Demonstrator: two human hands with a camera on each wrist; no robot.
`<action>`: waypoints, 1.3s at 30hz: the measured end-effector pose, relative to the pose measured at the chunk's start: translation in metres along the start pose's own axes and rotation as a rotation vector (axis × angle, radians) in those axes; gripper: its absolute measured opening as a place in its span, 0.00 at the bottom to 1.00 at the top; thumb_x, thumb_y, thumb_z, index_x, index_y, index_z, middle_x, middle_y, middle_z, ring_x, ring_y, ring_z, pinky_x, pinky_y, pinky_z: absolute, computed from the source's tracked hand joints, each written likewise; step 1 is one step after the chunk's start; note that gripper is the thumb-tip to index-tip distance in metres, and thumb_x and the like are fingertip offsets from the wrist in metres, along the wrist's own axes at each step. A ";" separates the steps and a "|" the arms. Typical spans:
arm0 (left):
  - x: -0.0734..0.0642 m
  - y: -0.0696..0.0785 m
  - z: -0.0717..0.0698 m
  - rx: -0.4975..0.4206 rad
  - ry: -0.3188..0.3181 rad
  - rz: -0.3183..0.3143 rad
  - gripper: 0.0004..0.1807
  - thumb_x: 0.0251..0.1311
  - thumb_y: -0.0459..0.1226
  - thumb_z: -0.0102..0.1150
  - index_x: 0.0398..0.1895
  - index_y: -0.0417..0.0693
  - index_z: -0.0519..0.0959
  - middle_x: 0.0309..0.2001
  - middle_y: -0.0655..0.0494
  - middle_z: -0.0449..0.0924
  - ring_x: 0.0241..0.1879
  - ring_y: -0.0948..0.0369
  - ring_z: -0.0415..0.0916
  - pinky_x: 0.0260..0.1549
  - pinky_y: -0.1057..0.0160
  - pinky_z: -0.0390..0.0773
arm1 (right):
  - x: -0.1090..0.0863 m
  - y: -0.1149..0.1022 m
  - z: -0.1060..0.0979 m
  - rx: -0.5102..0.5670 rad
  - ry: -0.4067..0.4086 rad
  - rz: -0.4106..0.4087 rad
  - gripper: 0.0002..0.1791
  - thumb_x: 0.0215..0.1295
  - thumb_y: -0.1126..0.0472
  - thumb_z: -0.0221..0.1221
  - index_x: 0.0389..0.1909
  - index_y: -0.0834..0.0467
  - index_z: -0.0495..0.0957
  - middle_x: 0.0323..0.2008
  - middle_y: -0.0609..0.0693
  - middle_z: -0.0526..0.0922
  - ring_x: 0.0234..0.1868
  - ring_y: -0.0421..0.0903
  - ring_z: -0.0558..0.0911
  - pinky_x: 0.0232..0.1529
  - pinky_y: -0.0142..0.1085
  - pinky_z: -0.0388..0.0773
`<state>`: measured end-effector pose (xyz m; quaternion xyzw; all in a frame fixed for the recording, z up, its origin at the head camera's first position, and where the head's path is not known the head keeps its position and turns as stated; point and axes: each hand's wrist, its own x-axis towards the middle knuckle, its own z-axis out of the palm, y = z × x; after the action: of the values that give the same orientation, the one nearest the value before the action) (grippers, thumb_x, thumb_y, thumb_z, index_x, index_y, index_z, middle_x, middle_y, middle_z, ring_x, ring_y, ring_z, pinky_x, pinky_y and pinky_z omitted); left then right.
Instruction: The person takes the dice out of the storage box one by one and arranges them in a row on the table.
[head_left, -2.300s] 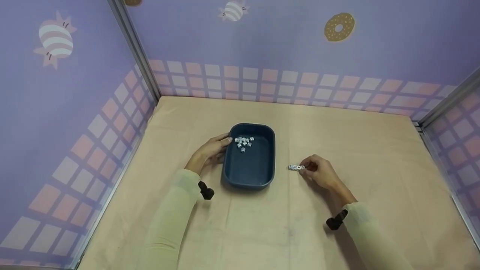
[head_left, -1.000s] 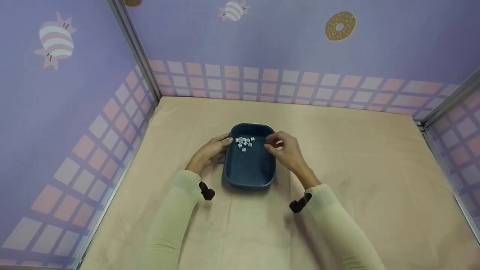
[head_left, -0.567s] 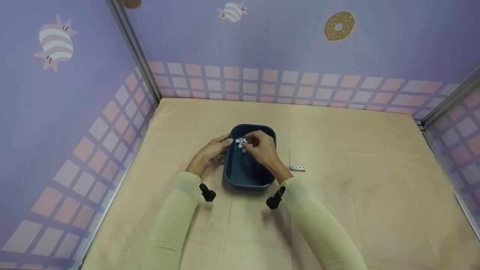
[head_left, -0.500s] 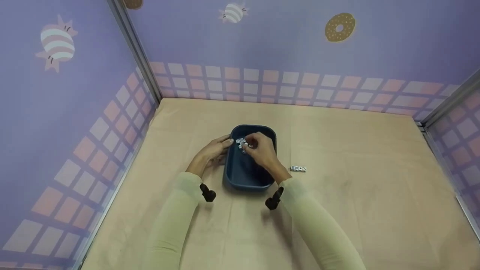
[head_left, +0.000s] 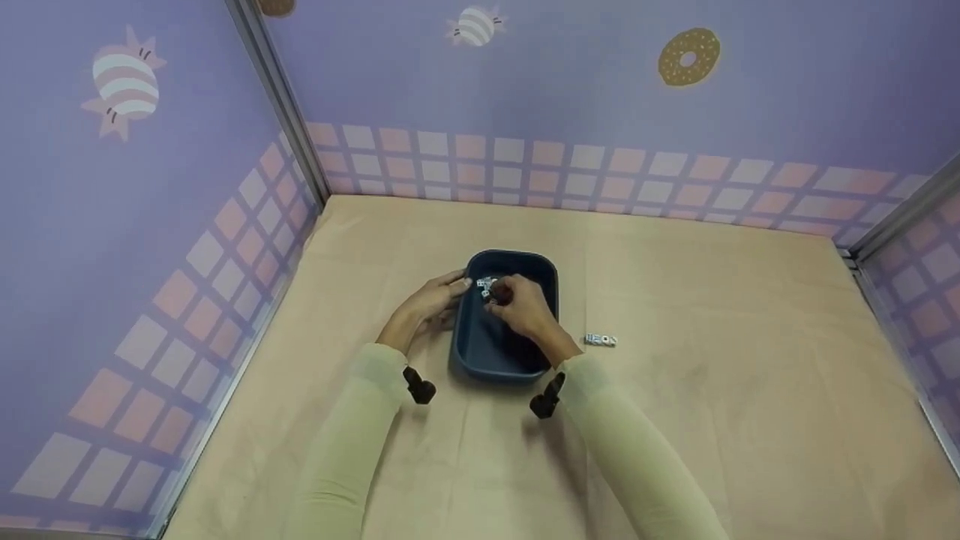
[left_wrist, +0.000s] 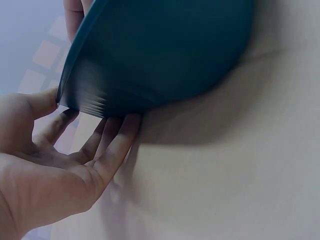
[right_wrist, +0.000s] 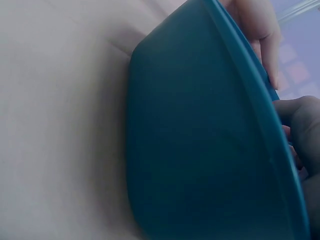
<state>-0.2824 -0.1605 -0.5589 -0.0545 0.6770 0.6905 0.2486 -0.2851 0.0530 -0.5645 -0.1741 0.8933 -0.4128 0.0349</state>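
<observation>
A dark blue rectangular tray stands on the cloth-covered table. Inside it, small white dice lie in a cluster near the far left part. My left hand holds the tray's left side, thumb at the rim and fingers against the outer wall, as the left wrist view shows. Over the tray's right half reaches my right hand, its thumb and fingers bent down at the dice. Whether a die is between them I cannot tell. On the table right of the tray, several dice form a short row.
A pale beige cloth covers the table. Purple panels with a checked border stand behind it and at both sides. A black wrist camera hangs under the right cuff, another under the left.
My right hand has left the row of dice on the table and come leftward into the tray, down to the dice there. The left hand stays at the tray's side.
</observation>
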 end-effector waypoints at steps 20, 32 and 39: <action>0.001 -0.002 0.010 0.055 -0.005 0.028 0.31 0.82 0.47 0.53 0.84 0.59 0.62 0.76 0.49 0.71 0.75 0.50 0.68 0.72 0.45 0.67 | -0.009 0.006 0.000 -0.169 -0.120 -0.059 0.07 0.68 0.73 0.65 0.44 0.64 0.85 0.39 0.53 0.85 0.40 0.48 0.81 0.44 0.43 0.80; -0.001 -0.002 0.002 0.022 0.012 -0.011 0.33 0.80 0.50 0.56 0.84 0.61 0.62 0.75 0.49 0.73 0.75 0.50 0.68 0.67 0.44 0.73 | -0.018 -0.014 -0.041 -0.050 -0.031 -0.243 0.08 0.69 0.70 0.67 0.47 0.66 0.86 0.43 0.56 0.85 0.43 0.49 0.86 0.46 0.41 0.85; -0.001 -0.001 0.001 0.034 0.030 -0.001 0.33 0.80 0.49 0.56 0.84 0.62 0.62 0.75 0.50 0.73 0.75 0.51 0.69 0.68 0.47 0.72 | -0.031 -0.004 -0.104 -0.076 -0.049 -0.272 0.04 0.70 0.70 0.67 0.43 0.65 0.85 0.41 0.56 0.85 0.41 0.50 0.86 0.46 0.42 0.85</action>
<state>-0.2813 -0.1599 -0.5591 -0.0612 0.6922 0.6780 0.2396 -0.2767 0.1370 -0.4957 -0.3047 0.8753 -0.3754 -0.0061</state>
